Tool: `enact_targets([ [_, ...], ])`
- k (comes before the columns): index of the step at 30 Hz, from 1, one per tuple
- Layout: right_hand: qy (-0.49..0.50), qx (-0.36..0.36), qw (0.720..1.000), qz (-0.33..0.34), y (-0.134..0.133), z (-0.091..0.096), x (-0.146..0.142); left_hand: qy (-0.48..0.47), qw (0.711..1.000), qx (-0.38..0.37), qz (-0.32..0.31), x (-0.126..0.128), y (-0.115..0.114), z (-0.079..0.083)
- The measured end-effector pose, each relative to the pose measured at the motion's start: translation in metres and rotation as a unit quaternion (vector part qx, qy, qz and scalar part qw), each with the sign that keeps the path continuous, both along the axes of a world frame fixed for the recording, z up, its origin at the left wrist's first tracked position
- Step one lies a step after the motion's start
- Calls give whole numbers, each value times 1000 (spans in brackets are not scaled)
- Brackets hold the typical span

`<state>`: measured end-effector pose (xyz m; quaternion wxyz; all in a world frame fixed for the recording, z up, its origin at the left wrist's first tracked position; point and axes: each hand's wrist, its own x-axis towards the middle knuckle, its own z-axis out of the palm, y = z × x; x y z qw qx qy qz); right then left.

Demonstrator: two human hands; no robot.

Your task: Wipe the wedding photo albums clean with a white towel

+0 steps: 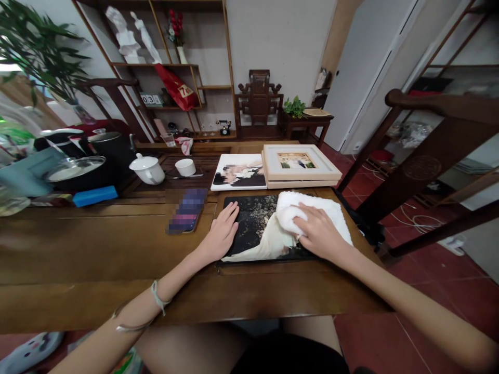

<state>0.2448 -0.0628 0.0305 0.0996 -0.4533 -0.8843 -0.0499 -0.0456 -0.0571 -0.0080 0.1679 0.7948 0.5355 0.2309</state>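
A dark photo print (253,223) with gold flecks lies flat on the wooden table (97,249) in front of me. My left hand (223,232) rests flat on its left edge, fingers stretched out. My right hand (317,232) presses a bunched white towel (312,210) onto the print's right half, fingers curled over the cloth. The towel hides the print's right side.
Behind the print lie a frameless photo (239,171) and a stacked light wooden picture frame (298,163). A phone (186,210) lies left of the print. A white teapot (147,169), a cup (185,167), pots and a blue sponge (94,195) sit on the far left. A wooden chair (429,156) stands on the right.
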Motion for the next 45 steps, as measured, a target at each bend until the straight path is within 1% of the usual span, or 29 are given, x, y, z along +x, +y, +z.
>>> enact_targets([
  [2, 2, -24, 999, 39, -22, 1, -16, 1, 1000, 4, -1, 0, 0, 0],
  [5, 11, -59, 989, 135, -55, 1, -39, 5, 1000, -9, 1, 0, 1, 0],
  [7, 16, -74, 981, 180, -62, 2, -47, 8, 1000, -12, -2, 0, 1, 1],
  [8, 18, -76, 980, 184, -59, 2, -48, 7, 1000, -10, -5, 0, 0, 1],
  [10, 18, -69, 985, 154, -40, 4, -45, 4, 1000, -6, -10, 0, 0, 2],
  [14, 10, -25, 998, 51, 22, 7, -30, 4, 1000, -19, -7, 0, 0, 3],
  [15, 9, -16, 999, 29, 34, 8, -28, 4, 1000, -18, -8, 0, 0, 3],
  [17, 6, -4, 1000, 10, 45, 9, -29, 2, 1000, -9, -10, 0, 0, 2],
  [18, 3, -4, 1000, 15, 44, 9, -31, 2, 1000, -7, -9, 0, 1, 1],
  [20, -4, -16, 999, 52, 28, 8, -41, 2, 1000, -5, -4, 0, 1, 1],
  [24, -3, -53, 984, 168, -25, 6, -61, -6, 1000, -13, -11, -1, 1, 2],
  [26, 2, -60, 978, 200, -40, 7, -65, -6, 1000, -23, -15, -1, 0, 3],
  [28, 2, -62, 980, 187, -37, 8, -65, -4, 1000, -28, -11, -1, 1, 4],
  [33, -25, -30, 997, 67, 4, 14, -68, -16, 1000, -5, -4, 0, 2, 0],
  [35, -42, -19, 998, 42, 5, 14, -77, -22, 1000, 5, -3, 0, 3, -2],
  [37, -53, -8, 997, 47, -12, 13, -90, -25, 1000, 10, -5, -1, 4, -5],
  [39, -59, -1, 995, 76, -39, 12, -103, -28, 999, 14, -14, -3, 4, -6],
  [42, -74, -24, 990, 117, -76, 12, -114, -30, 999, 8, -31, -5, 4, -4],
  [44, -76, -50, 987, 135, -84, 15, -112, -29, 999, 1, -36, -6, 3, -3],
  [45, -71, -62, 985, 145, -82, 16, -108, -28, 999, -2, -36, -6, 3, -2],
])
